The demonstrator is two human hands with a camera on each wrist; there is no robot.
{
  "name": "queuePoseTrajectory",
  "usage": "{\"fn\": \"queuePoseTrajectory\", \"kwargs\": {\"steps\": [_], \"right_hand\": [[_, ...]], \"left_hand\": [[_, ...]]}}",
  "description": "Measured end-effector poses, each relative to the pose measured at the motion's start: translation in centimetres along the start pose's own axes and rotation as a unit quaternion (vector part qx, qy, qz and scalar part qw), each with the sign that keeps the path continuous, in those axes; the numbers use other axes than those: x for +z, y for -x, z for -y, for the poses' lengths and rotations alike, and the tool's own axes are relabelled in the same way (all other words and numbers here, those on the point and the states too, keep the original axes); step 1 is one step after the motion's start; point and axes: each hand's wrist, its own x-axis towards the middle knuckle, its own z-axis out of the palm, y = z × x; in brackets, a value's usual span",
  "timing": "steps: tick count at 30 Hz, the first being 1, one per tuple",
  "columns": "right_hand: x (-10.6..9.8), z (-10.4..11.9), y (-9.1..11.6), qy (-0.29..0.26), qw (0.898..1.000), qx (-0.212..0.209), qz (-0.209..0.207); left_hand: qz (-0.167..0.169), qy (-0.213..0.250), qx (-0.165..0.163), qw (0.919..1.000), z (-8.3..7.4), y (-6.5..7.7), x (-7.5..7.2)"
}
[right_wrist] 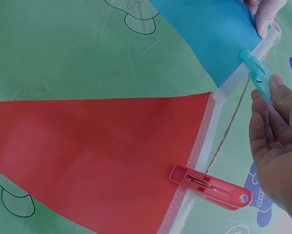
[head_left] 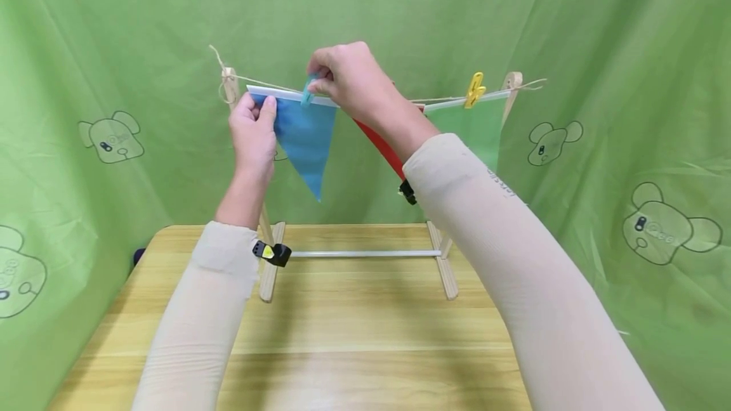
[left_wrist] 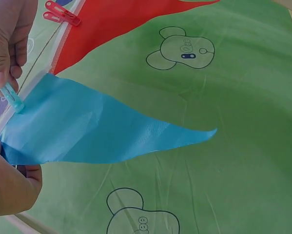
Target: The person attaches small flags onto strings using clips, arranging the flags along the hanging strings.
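Note:
A blue triangular pennant with a white top edge hangs along a twine line. My left hand pinches its upper left corner between thumb and fingers. With thumb and fingertips my right hand grips a light-blue clothespin, whose tip overlaps the pennant's white edge near the middle. Beside it hangs a red pennant, held by a red clothespin; in the head view my right forearm hides most of it. A green pennant hangs at the right under a yellow clothespin.
The twine is tied to two wooden posts, the left and the right. Their wooden feet stand on the wood-grain table, joined by a white rod. Behind hangs a green curtain with printed animal heads.

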Motion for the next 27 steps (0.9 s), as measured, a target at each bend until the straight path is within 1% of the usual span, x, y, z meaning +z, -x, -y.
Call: {"fn": "queuePoseTrajectory", "kwargs": {"steps": [7, 13, 21, 27], "right_hand": [[0.19, -0.15, -0.17, -0.008, 1.0, 0.002, 0.002], [0.26, -0.03, -0.31, -0.009, 1.0, 0.008, 0.013], [0.5, -0.05, -0.55, -0.004, 0.999, 0.018, 0.035], [0.37, 0.31, -0.84, -0.002, 0.999, 0.029, 0.042]], "left_hand": [[-0.009, -0.004, -0.01, 0.9999, -0.17, -0.16, -0.1], [-0.018, -0.008, -0.014, 0.9997, -0.13, -0.31, -0.23], [-0.021, -0.019, -0.014, 0.9995, -0.17, -0.54, -0.36], [-0.02, -0.023, -0.017, 0.9994, -0.34, -0.66, -0.37]]}}
